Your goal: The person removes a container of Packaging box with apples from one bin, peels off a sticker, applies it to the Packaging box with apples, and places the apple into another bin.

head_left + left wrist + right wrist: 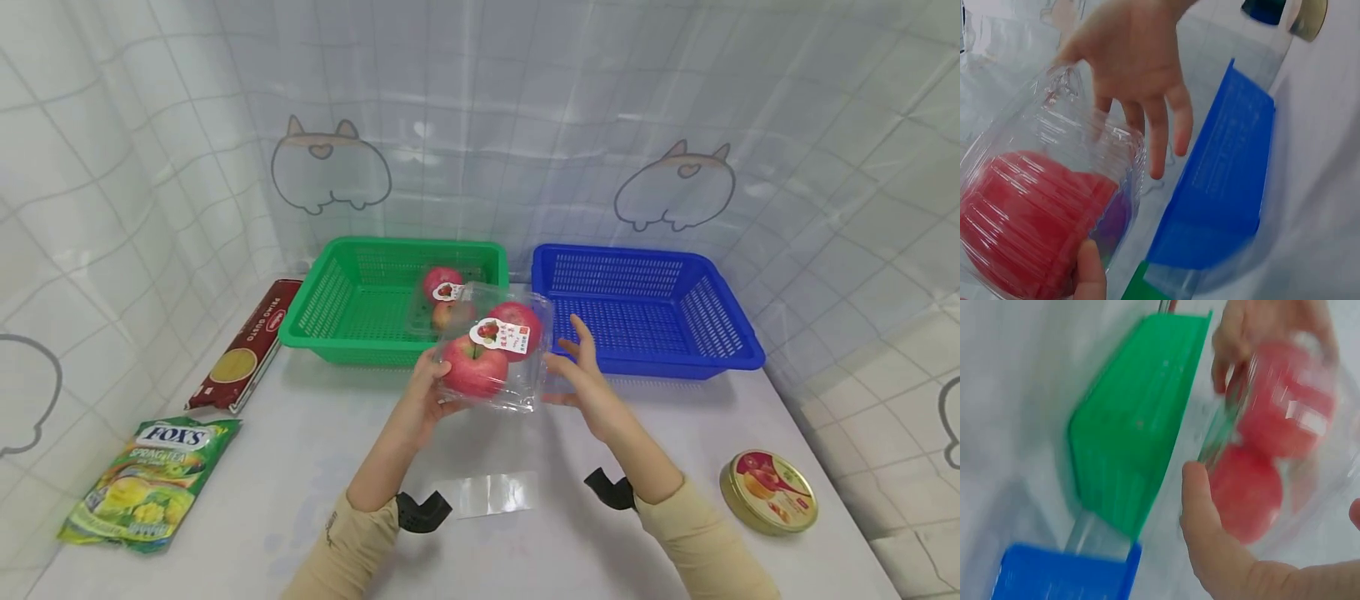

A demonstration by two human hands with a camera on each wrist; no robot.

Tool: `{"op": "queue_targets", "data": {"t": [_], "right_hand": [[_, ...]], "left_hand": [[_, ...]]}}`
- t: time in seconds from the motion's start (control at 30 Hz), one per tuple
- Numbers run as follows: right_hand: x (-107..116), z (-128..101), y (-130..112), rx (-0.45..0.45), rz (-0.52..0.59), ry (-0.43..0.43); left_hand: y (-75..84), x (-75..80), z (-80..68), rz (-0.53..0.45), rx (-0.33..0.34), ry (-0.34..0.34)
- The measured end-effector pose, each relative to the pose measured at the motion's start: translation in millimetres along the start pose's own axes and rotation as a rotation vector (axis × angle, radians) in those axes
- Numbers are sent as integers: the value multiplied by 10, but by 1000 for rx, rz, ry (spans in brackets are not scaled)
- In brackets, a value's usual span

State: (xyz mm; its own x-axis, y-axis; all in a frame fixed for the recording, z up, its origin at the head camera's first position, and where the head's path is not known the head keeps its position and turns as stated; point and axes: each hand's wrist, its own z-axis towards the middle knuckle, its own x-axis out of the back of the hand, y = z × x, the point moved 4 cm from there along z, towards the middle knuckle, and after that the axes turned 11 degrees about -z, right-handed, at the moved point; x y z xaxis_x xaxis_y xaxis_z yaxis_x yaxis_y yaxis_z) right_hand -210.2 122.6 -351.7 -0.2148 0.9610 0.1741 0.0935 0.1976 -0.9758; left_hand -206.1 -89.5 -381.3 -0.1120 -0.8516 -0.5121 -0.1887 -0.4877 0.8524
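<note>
A clear plastic box of apples (pixel 477 372), with a white label on its lid, is held up above the table in front of two baskets. My left hand (pixel 422 407) grips it by its left side, thumb on top. To the right of the box is my right hand (pixel 592 387), its fingers spread and mostly straight. In the left wrist view that right hand (pixel 1138 56) appears beyond the box with its palm showing. Whether its fingertips touch the plastic is hard to tell. The right wrist view shows the apples (pixel 1247 494) blurred.
Behind the box stand a green basket (pixel 315 333) containing another pack of apples (pixel 442 282), and a blue basket (pixel 660 367). A red pasta packet (pixel 247 346) and a green FOX'S candy bag (pixel 153 483) lie left. A round tin (pixel 770 492) sits at right; a clear strip (pixel 487 495) lies in front.
</note>
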Motion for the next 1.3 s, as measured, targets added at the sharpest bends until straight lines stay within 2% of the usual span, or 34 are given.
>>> {"op": "queue_targets", "data": {"t": [0.13, 0.23, 0.47, 0.73, 0.87, 0.93, 1.0, 1.1, 1.2, 1.3], "right_hand": [[-225, 15, 22, -31, 37, -74], [-351, 54, 21, -54, 104, -91], [-511, 155, -37, -43, 221, -53], [-663, 341, -143, -15, 220, -12], [-730, 468, -202, -29, 241, 5], [-757, 528, -240, -23, 243, 9], [-787, 587, -273, -16, 240, 8], [-841, 671, -305, -8, 232, -12], [-903, 751, -325, 4, 231, -45], [-960, 844, -354, 21, 221, -68]], "left_hand": [[48, 81, 47, -13, -33, 58], [66, 134, 69, -25, -43, 82], [123, 218, 97, -52, -68, 104], [232, 355, 127, -74, -106, 131], [315, 437, 124, -70, -101, 173], [361, 486, 119, -43, -119, 199], [415, 553, 106, 25, -167, 245], [499, 697, 72, 168, -297, 354], [568, 868, 36, 308, -453, 504], [599, 1042, 37, 361, -559, 630]]}}
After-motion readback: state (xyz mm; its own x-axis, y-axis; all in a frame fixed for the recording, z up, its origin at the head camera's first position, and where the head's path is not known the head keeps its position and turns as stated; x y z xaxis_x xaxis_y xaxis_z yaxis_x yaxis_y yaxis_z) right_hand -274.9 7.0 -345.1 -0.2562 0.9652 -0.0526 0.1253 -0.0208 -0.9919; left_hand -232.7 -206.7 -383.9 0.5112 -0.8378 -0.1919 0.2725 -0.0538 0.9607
